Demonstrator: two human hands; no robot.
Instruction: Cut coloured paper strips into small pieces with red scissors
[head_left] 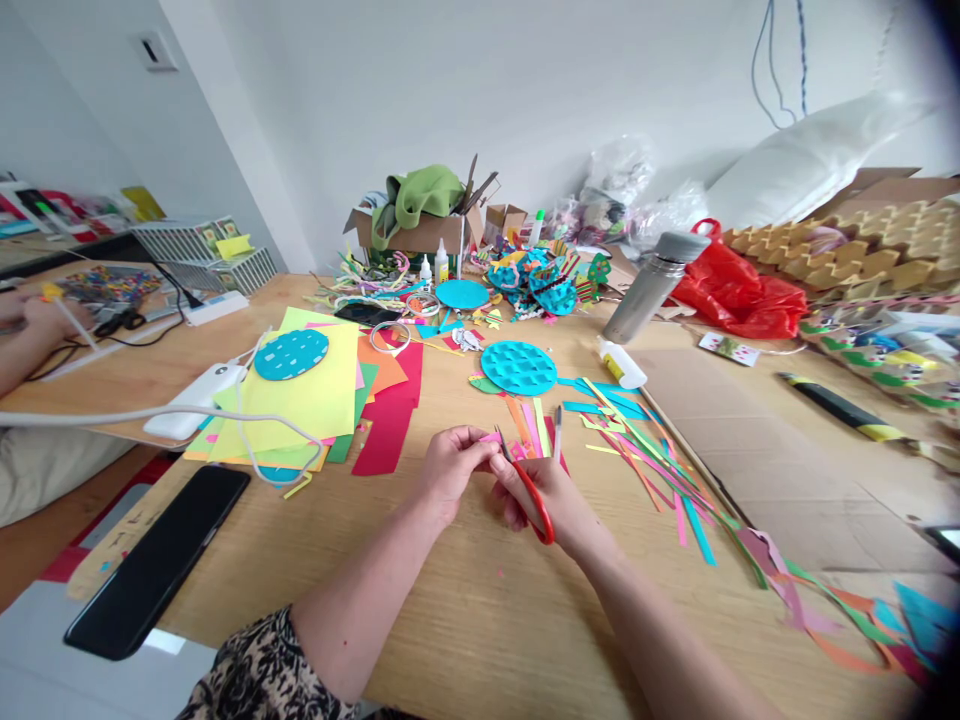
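Note:
Near the middle of the table my left hand (pixel 451 468) pinches a small pink piece of paper (pixel 491 438). My right hand (pixel 541 492) grips red-handled scissors (pixel 538 505), whose blades point up and left at the pink piece. Beyond my hands lies a blue textured oval (pixel 519 368) with a green piece at its left edge. A pen (pixel 558 432) and short paper strips (pixel 538 425) are just behind my right hand. Thin colored strips (pixel 637 455) spread to the right.
Colored sheets (pixel 330 370), a white power strip (pixel 191 400) and a black phone (pixel 157 560) lie left. A glue bottle (pixel 621 364), metal flask (pixel 651 290), cardboard (pixel 765 440) and cutter (pixel 836 405) are right. Another person's hand (pixel 52 325) shows far left.

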